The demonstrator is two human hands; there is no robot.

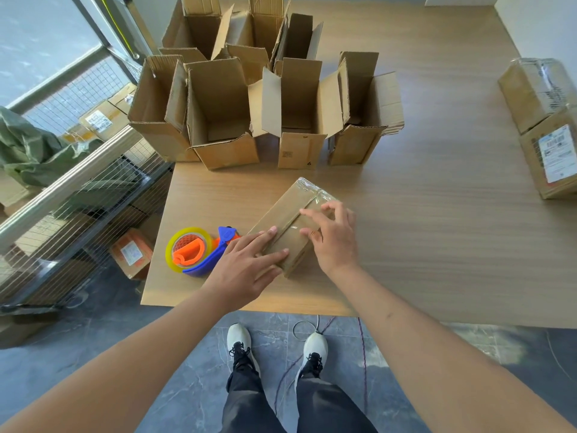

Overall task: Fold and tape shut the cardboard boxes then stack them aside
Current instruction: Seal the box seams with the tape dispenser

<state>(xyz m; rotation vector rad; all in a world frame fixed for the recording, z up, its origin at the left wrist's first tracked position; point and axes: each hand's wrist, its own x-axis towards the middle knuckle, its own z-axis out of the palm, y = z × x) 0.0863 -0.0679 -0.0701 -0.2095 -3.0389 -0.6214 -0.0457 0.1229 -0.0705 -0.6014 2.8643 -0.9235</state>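
Single head-worn view, looking forward and steeply down.

The wide-angle camera sits above and behind both hands, close over the near edge of the surface (437, 245); the floor and the person's shoes (239, 340) show directly beneath the grip.

A closed box (290, 225) lies on the table (437, 229), with both hands on top. The tape holder (199, 250) sits just beside it at nine o'clock. Open boxes (259, 110) stand behind at twelve o'clock, and two stacked boxes (544, 126) sit well apart at two o'clock.

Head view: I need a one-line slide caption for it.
Both hands, left and right, press the taped box beside the tape dispenser; open boxes wait behind.
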